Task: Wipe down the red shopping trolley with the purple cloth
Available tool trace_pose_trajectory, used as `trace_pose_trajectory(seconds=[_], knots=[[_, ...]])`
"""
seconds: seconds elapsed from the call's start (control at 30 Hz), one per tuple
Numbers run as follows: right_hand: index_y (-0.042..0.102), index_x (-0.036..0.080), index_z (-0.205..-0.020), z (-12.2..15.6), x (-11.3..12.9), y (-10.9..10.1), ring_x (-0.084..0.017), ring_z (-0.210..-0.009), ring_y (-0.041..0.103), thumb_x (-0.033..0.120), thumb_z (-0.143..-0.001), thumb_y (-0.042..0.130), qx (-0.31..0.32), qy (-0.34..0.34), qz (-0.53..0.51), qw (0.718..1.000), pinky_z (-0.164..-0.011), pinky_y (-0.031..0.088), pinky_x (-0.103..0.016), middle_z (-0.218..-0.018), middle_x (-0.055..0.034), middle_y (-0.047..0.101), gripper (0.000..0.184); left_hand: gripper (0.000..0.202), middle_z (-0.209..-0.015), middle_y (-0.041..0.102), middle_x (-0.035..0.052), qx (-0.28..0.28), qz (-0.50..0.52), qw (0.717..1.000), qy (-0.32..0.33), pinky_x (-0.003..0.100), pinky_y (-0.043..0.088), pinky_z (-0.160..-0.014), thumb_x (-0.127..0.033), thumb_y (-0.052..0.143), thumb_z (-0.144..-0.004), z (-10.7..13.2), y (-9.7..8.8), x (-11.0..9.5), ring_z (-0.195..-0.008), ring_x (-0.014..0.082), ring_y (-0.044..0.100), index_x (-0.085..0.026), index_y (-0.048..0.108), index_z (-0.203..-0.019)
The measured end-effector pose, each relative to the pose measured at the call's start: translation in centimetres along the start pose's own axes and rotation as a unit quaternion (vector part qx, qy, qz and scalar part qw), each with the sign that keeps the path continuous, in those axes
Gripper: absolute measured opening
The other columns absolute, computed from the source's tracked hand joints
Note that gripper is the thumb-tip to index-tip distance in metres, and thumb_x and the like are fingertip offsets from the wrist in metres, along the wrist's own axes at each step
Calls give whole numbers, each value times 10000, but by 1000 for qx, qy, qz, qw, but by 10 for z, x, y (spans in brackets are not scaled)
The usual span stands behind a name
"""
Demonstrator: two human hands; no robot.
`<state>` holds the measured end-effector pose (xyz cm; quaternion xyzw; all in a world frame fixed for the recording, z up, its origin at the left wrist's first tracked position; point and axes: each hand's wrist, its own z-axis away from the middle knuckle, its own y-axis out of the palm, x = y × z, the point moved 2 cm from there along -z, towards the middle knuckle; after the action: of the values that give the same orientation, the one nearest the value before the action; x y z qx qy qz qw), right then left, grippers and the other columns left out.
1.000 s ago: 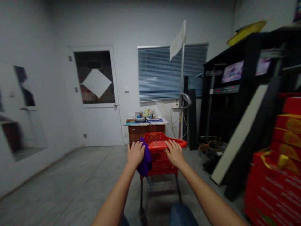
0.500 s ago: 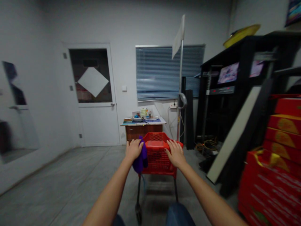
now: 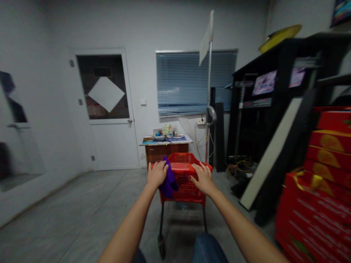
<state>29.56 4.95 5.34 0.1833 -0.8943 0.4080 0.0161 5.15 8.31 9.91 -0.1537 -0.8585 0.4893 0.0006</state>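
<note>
A red plastic shopping cart [image 3: 186,186] on thin dark legs and small wheels stands right in front of me. My left hand [image 3: 157,174] grips the near left part of its rim, pressing a purple cloth [image 3: 170,180] that hangs down the basket's side. My right hand [image 3: 201,179] is curled over the rim on the right side, holding only the cart. Blue jeans on my knees [image 3: 208,250] show at the bottom edge. The inside of the basket is mostly hidden.
Ahead stand a wooden desk [image 3: 166,153] with papers and small items, and a white door [image 3: 109,146] to its left. A metal pole with a white flag [image 3: 208,91] rises beyond the cart. Stacked red boxes [image 3: 315,190] and a black shelf unit [image 3: 260,120] line the right.
The whole room has slid slightly left and the desk appears closer, while both hands stay on the cart's rim. The purple cloth still hangs under my left hand.
</note>
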Motion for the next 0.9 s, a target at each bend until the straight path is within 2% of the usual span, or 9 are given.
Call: trace_pose_trajectory(seconds=[0.07,0.13,0.27,0.4,0.5,0.63,0.73,0.83,0.9], knots=[[455,235,-1426,0,3,3,-290,-1407,311,571,-928,436,-8,0,-5,1000,-1164,182,-550,-1434,-71,521,602,471,-1385,594,77,1,-8,1000,-29,609,214,-1160,-402,292,-998,-5,-3,12,-1326,318,477,-237,563,-1346],[462,226,-1416,0,7,6,-292,-1403,312,581,-928,431,-18,5,-11,1000,-1167,171,-553,-1428,-72,526,604,482,-1396,580,105,-4,-16,999,-43,605,236,-1150,-372,282,-996,-5,-1,8,-1340,335,455,-202,563,-1349],[468,221,-1407,-1,13,10,-296,-1402,303,596,-930,419,-30,15,-14,999,-1167,155,-565,-1418,-73,533,608,504,-1456,518,111,-26,-34,998,-37,561,234,-1164,-370,274,-997,4,8,-34,-1368,338,421,-189,508,-1404],[480,226,-1395,-1,12,8,-295,-1386,330,588,-935,412,-31,15,-8,999,-1161,168,-567,-1408,-75,542,589,503,-1510,459,69,-11,-9,998,65,526,191,-1192,-409,282,-1001,7,8,-65,-1419,313,352,-231,476,-1430],[478,227,-1397,0,11,5,-286,-1381,343,583,-938,412,-28,7,-7,1000,-1162,179,-560,-1405,-74,546,584,480,-1514,455,13,46,20,994,99,549,144,-1201,-439,259,-1009,-5,1,-51,-1421,269,361,-314,460,-1426],[463,223,-1414,1,18,6,-288,-1383,343,588,-934,422,-23,9,-8,1000,-1165,175,-559,-1411,-82,539,604,482,-1445,539,51,82,20,996,36,616,230,-1147,-394,219,-1013,-23,-4,-24,-1354,296,459,-291,481,-1404],[451,223,-1427,0,29,9,-299,-1395,326,600,-934,411,-23,20,-6,999,-1165,166,-571,-1418,-87,533,622,486,-1469,508,91,76,14,996,47,601,240,-1146,-373,234,-1008,-26,2,-36,-1385,319,412,-246,497,-1396],[446,220,-1435,0,39,9,-300,-1405,316,586,-950,377,-14,31,-5,999,-1166,171,-567,-1428,-87,525,612,483,-1520,445,56,81,19,991,101,553,207,-1176,-395,241,-1009,-23,9,-60,-1424,285,353,-279,465,-1420],[442,220,-1440,2,40,6,-283,-1409,320,556,-970,341,-5,26,-6,1000,-1173,181,-538,-1444,-78,512,586,480,-1527,437,23,95,25,987,128,537,206,-1181,-419,236,-1011,-24,10,-64,-1424,257,358,-317,437,-1435]])
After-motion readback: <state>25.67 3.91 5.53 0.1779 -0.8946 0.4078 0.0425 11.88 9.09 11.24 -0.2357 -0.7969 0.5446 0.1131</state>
